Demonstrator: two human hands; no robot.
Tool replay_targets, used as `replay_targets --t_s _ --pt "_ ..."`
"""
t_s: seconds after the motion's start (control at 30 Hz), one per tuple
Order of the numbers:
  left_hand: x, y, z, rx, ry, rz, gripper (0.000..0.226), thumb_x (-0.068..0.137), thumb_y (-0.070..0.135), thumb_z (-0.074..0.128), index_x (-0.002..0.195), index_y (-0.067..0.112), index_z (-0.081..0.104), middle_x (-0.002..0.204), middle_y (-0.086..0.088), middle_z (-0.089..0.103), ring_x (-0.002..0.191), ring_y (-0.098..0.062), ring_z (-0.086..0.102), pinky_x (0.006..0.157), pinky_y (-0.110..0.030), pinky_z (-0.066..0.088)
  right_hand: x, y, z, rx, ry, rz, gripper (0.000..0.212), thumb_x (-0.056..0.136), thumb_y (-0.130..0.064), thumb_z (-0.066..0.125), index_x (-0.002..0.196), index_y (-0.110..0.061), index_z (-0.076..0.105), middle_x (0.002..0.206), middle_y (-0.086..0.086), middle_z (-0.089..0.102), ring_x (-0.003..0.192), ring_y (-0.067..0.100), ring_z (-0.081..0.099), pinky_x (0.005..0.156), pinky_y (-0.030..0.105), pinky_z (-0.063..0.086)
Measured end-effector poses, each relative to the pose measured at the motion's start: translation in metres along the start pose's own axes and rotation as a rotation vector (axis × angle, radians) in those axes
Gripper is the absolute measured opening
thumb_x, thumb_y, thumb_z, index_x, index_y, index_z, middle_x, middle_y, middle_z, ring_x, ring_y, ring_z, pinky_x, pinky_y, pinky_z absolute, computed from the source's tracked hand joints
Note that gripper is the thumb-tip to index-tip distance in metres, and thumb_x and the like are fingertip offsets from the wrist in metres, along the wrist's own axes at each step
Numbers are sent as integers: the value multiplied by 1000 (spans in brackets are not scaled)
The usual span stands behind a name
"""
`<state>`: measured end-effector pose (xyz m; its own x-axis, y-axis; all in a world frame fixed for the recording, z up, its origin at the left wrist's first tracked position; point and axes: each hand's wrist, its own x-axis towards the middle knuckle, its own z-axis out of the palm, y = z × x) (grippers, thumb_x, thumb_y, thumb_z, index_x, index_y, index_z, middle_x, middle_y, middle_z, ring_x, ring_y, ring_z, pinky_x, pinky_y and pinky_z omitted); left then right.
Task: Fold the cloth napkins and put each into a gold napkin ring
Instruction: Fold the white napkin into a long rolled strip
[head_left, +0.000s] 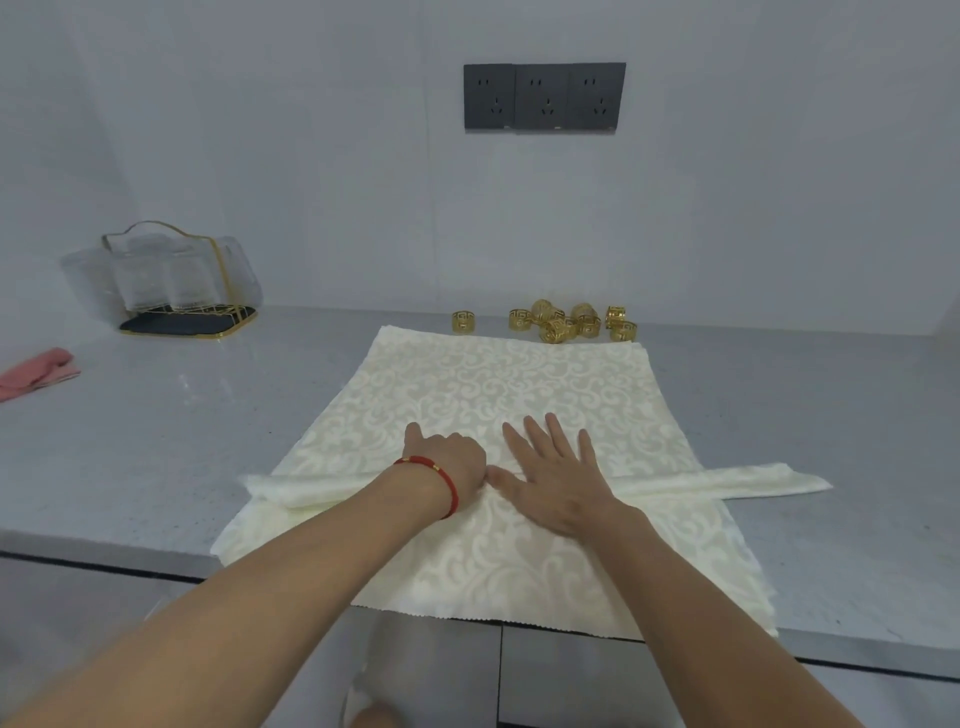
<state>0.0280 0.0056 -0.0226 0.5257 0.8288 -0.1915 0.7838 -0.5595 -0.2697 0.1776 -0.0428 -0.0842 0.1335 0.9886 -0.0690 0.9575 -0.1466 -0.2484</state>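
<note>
Grey counter (130, 441): pink cloth (36, 371) at far left, glass rack (171, 280) behind it. Cream napkin (519, 384) lies flat at centre, near edge overhanging the counter. Left hand (449, 462), fingers curled, pinches a fold in the napkin; right hand (558, 478) touches it, pressed flat with fingers spread. Gold napkin rings (566, 321) clustered beyond the far edge

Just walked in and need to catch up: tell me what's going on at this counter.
A person is folding a cream patterned napkin on a grey counter. The left hand, fingers curled, grips the rolled fold of cloth across the middle; the right hand presses flat beside it. The gold napkin rings sit in a cluster behind the napkin, none on it yet.
</note>
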Motion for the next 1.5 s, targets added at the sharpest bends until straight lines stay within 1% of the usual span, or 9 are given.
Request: replay_targets --t_s 0.13,0.23,0.47,0.77,0.87,0.97,1.1,1.27,1.5 --pt "-2 4 -2 14 45 40 30 96 10 50 125 10 46 80 0 44 81 -23 49 92 -39 38 1 0 2 -39 -6 -2 90 89 -86 14 162 -37 -5 171 -3 -15 153 17 -30 121 57 -19" --pt "-8 -1 -25 -258 -184 68 50 94 7 52 137 10 28 99 -8 68 86 -28 66 64 -33 50 3 0 0 -72 3 7 88 91 -84 14 163 -36 -4 171 -1 -14 153 19 -29 121 58 -19" --pt "4 -49 -45 -840 -675 198 42 91 -7 43 130 9 51 107 -18 74 104 -30 71 105 -46 48 1 -1 1 -89 -17 2 90 90 -84 8 163 -34 -3 171 0 -13 154 21 -28 122 58 -17" --pt "23 -55 -17 -728 -325 407 15 89 30 72 104 27 73 85 6 77 74 -12 67 78 -27 51 11 6 -4 -98 -81 -27 71 105 -61 24 164 -27 4 172 3 -8 157 21 -17 124 53 -13" --pt "26 -51 -11 -714 -261 450 13 91 43 68 80 38 71 67 16 65 63 -8 58 69 -24 47 14 21 -34 461 -367 -51 49 103 -62 43 144 -36 47 166 -5 23 156 15 10 128 47 4" --pt "27 -48 -9 -694 -281 491 26 93 44 66 67 40 65 62 15 57 60 -11 52 67 -24 44 2 42 -49 945 -230 -57 39 102 -49 51 135 -31 64 146 -16 56 141 6 45 115 31 39" --pt "31 -43 -10 -598 -286 504 32 97 48 57 68 35 58 64 15 51 61 -9 47 69 -25 43 -5 80 -78 1442 -449 57 55 107 -40 38 128 2 67 138 22 62 134 34 56 111 43 47" --pt "34 -33 -10 -494 -250 494 38 99 51 47 68 28 49 63 14 49 62 -8 48 69 -23 42 -27 85 -124 1056 -655 17 63 107 -45 38 118 9 70 131 25 66 127 36 61 115 44 41" --pt "33 -22 -7 -480 -181 453 38 94 48 53 66 23 47 64 12 47 57 -9 42 61 -22 39 -13 53 -102 100 -289 -50 13 91 -34 71 93 -22 73 98 -6 75 96 18 70 92 37 58"
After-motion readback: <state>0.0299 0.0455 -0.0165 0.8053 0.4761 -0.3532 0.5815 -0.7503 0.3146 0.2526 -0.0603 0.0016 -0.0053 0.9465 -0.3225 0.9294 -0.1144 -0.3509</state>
